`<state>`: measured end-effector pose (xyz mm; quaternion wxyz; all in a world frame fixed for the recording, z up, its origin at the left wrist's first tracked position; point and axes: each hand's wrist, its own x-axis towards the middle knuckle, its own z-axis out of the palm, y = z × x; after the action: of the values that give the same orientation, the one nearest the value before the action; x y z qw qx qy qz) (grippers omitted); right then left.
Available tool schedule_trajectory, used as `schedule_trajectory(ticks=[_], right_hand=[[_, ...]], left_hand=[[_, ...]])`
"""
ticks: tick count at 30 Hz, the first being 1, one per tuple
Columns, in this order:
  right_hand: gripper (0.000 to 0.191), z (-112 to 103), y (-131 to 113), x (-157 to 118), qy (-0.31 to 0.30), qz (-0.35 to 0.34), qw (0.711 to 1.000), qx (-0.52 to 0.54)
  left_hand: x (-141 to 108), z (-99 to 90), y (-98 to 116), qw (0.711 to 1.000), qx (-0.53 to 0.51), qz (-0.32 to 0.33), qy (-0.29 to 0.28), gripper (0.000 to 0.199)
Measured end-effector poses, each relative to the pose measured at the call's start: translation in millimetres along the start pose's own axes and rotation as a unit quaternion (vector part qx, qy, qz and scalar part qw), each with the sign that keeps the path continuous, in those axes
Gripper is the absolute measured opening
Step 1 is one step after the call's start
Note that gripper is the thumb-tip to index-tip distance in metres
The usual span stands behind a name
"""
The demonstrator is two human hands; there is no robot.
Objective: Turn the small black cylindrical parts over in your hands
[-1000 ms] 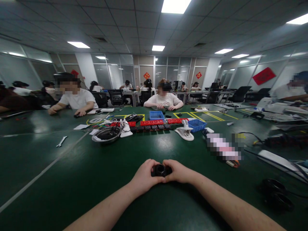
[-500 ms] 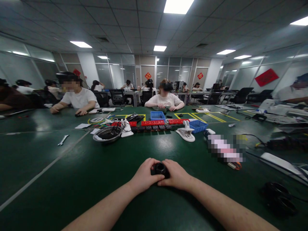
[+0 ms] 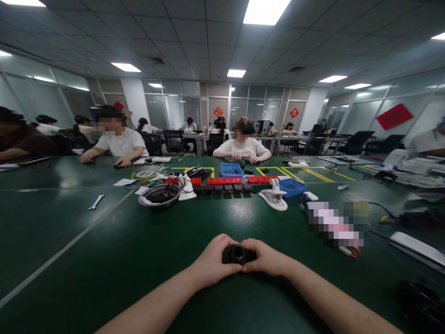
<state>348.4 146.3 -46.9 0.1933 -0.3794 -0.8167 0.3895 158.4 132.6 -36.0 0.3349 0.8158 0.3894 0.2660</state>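
Between my hands, low over the near part of the green table (image 3: 146, 241), is a small black device with a round, lens-like opening (image 3: 238, 253) facing up toward me. My left hand (image 3: 215, 260) grips its left side, thumb along the near edge and fingers curled around the far side. On the opposite side, my right hand (image 3: 266, 259) closes around it the same way. The two thumb tips almost meet in front of it. Much of the device's sides and underside is hidden by my fingers.
Ahead lie a red-and-black power strip row (image 3: 225, 182), a metal bowl (image 3: 160, 196), a white clip stand (image 3: 274, 197) and blue trays (image 3: 292, 187). A wrench (image 3: 96, 202) is at left; dark ring-shaped parts (image 3: 422, 301) sit at lower right. Co-workers sit across the table.
My right hand has shifted slightly outward along the black device, so more of the device shows between my hands. The whole view has swung a little to the left.
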Motion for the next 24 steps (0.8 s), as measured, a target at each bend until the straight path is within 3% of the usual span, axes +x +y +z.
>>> schedule_trajectory(ticks=[11,15,20,24], right_hand=[[0.026,-2.3,-1.3,1.4,0.002,-0.004,0.999,-0.051],[0.029,0.6,0.9,2.6,0.011,0.031,0.999,-0.037],[0.035,13.1,-1.2,5.4,0.081,0.092,0.984,-0.131],[0.027,26.6,-8.4,8.5,0.149,0.139,0.942,-0.268]], left_hand=[[2.5,-0.9,2.9,1.000,-0.001,-0.019,-0.008,0.033],[4.7,1.9,1.3,0.999,0.006,-0.034,0.007,0.036],[5.3,9.3,0.5,0.996,0.025,-0.065,0.058,0.032],[5.5,14.7,1.2,0.988,0.054,-0.087,0.116,0.030]])
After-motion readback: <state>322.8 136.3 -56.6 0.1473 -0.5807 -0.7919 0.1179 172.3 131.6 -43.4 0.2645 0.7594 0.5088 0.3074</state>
